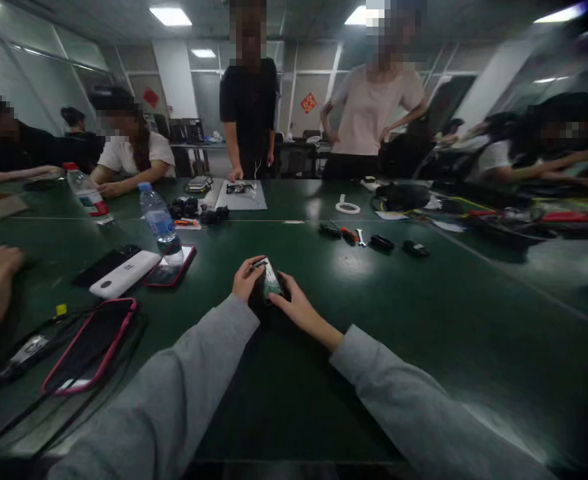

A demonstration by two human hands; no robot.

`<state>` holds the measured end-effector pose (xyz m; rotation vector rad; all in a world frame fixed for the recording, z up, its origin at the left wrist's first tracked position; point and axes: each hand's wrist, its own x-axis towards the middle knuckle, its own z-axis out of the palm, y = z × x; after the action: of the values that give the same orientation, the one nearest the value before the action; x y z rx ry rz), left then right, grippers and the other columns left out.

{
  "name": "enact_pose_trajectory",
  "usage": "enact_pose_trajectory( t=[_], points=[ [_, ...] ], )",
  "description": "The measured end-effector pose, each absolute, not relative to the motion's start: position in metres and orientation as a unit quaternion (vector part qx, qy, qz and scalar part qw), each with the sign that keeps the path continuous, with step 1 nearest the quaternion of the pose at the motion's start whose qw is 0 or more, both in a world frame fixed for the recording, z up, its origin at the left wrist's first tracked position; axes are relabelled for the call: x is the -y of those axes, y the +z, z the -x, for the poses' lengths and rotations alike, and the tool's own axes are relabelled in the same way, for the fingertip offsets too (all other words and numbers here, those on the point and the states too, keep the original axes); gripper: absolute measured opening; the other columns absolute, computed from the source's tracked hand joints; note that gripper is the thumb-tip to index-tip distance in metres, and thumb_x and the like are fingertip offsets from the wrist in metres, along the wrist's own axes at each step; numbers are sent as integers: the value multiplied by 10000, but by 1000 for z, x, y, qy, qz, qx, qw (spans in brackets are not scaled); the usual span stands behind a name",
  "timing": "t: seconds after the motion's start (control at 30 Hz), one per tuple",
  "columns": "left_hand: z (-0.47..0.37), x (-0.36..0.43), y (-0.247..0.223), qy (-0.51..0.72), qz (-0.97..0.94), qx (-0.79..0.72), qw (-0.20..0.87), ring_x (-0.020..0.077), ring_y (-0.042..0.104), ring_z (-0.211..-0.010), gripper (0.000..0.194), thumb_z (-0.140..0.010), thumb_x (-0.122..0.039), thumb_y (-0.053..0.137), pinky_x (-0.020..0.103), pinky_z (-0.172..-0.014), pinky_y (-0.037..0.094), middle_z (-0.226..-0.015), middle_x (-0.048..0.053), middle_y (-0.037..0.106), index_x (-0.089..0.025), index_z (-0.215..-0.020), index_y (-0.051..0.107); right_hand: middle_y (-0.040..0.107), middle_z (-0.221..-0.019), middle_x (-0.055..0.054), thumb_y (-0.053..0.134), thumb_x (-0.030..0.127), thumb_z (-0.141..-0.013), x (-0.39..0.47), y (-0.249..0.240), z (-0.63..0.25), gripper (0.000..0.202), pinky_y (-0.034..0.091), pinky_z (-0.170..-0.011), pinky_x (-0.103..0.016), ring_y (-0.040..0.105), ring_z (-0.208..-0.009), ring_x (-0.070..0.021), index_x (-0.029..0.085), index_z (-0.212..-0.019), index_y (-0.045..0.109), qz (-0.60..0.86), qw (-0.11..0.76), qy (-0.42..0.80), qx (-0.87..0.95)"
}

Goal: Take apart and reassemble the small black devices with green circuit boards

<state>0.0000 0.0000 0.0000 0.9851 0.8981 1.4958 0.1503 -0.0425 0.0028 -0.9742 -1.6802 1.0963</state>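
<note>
Both my hands hold a phone with a lit screen [272, 279] above the dark green table [284, 387], near the middle of the view. My left hand [247, 279] grips its left side, with the thumb at the upper left edge. Around the right side wraps my right hand [294, 301], its thumb over the lower part of the screen. The phone is tilted, its top pointing away from me. What the screen shows is too small to read.
Left of my hands lie a white power bank [124, 274], a red-edged phone [170, 267], a pink-framed phone [91, 347] with cables, and a water bottle [158, 217]. Farther off are a wrench [361, 237] and a tape roll [347, 208]. Several people are around the table.
</note>
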Motion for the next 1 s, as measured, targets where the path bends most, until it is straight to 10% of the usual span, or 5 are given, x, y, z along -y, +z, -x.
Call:
enact_pose_trajectory(
  t=[0.6, 1.0],
  points=[
    [0, 5, 5, 629, -402, -378, 548, 164, 608, -877, 368, -680, -297, 705, 287, -813, 459, -1009, 53, 641, -217, -1033, 639, 466, -1286, -109, 625, 309, -783, 45, 3, -148, 626, 375, -1032, -362, 469, -1182, -201, 154, -1322, 348, 374, 473, 438, 666],
    [-14, 17, 17, 565, -305, -382, 664, 198, 623, -986, 623, -733, -444, 653, 322, -866, 453, -1254, 121, 544, -241, -1278, 429, 429, -1321, -145, 589, 324, -802, 37, 9, -163, 662, 373, -1033, -395, 441, -1210, -235, 99, -1360, 312, 523, 588, 179, 590]
  ],
)
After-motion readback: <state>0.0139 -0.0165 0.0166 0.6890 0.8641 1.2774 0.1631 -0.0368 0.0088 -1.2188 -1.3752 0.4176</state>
